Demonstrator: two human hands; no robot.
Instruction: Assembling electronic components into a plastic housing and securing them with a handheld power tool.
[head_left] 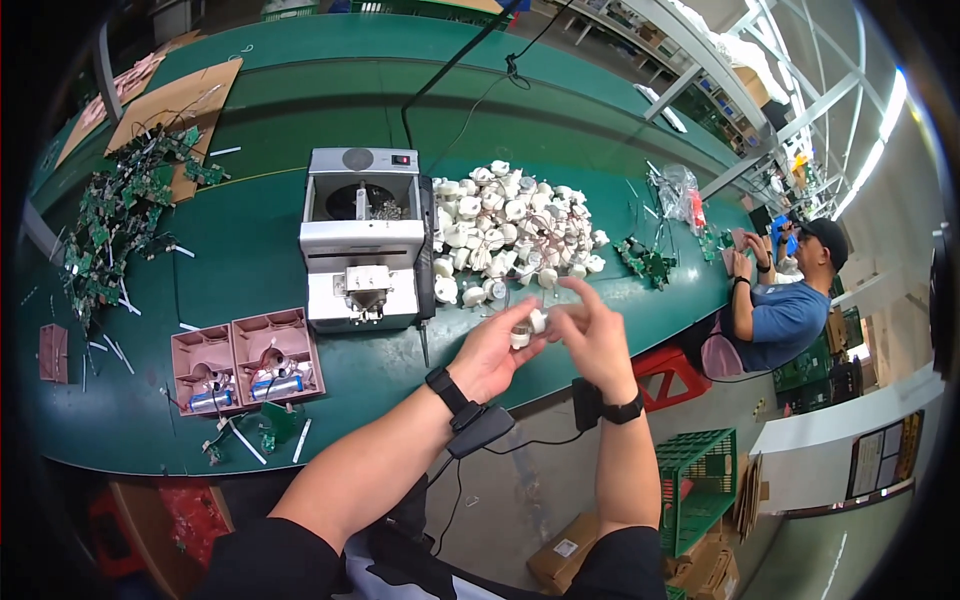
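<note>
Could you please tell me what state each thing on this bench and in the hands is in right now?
left hand: gripping a small white part
right hand: pinching the same part, fingers spread
white parts: heaped loosely
grey machine: top bowl open
pink trays: each loaded
circuit boards: scattered

i see a clear plastic bag [678,190] with red bits inside lying on the green desk [300,90], right of the white heap. flat brown cardboard sheets [175,100] lie at the desk's far left. on the floor below, brown cardboard boxes [565,558], one with a small white label [566,548]. at far right, a dark-framed sign [880,455] with pale panels leans.
</note>
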